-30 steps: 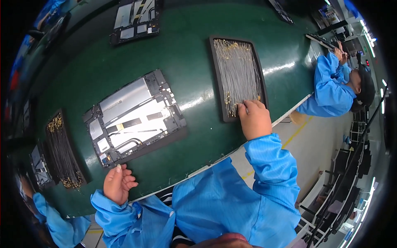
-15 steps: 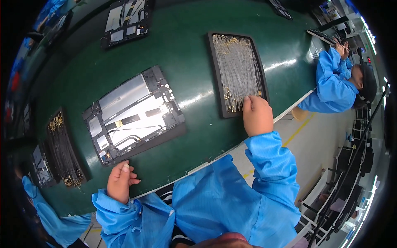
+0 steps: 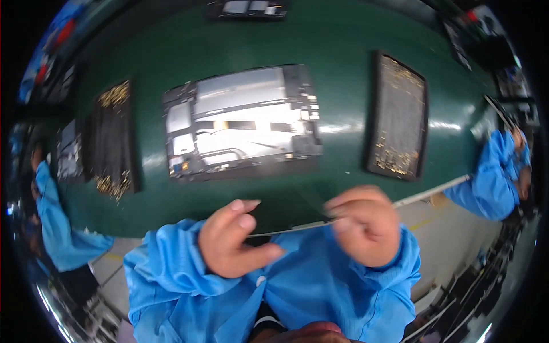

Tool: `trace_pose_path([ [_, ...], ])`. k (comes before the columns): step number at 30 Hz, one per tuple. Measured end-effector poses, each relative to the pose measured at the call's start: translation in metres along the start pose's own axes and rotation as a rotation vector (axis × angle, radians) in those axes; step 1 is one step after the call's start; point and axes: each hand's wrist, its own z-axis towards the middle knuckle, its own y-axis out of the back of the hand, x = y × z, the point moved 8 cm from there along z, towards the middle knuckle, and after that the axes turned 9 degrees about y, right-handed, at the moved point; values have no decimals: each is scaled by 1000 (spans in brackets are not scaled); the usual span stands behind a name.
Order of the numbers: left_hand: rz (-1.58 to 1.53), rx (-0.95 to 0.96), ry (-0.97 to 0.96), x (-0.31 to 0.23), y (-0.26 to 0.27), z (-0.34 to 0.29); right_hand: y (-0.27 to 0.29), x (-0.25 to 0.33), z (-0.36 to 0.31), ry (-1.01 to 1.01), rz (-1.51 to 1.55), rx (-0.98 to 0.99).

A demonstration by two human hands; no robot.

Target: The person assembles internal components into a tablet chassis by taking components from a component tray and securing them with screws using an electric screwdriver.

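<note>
Right hand [image 3: 366,226]: grip pressed together at thumb and fingertips, thin cable [image 3: 313,199] pinched there; cable seen only as a faint blurred streak, running toward the opened tablet [image 3: 243,117]. Left hand [image 3: 234,240]: grip spread, thumb held apart from the fingers, facing the right hand. Both hands held at the near edge of the table [image 3: 343,57]. Tablet laid flat beyond them, battery and internals exposed. Dark tray [image 3: 372,114] of grey cables [image 3: 401,106] set to its right, gold-tipped ends at near and far sides. Black gold-ended cables [image 3: 108,143] laid out to its left. Blue-sleeved co-workers seated at both sides.
</note>
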Motion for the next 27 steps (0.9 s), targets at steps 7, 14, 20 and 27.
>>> trace_pose_path([
  [7,200,151,114,10,-6,2,-95,-53,-28,-509,703,384],
  [14,288,9,132,35,-17,29,-82,-91,-32,-880,828,-67],
  [20,389,133,212,66,-35,32,-48,-98,6,-654,782,-592],
  [27,389,169,182,66,-39,33,-38,-89,11,-233,236,-576],
])
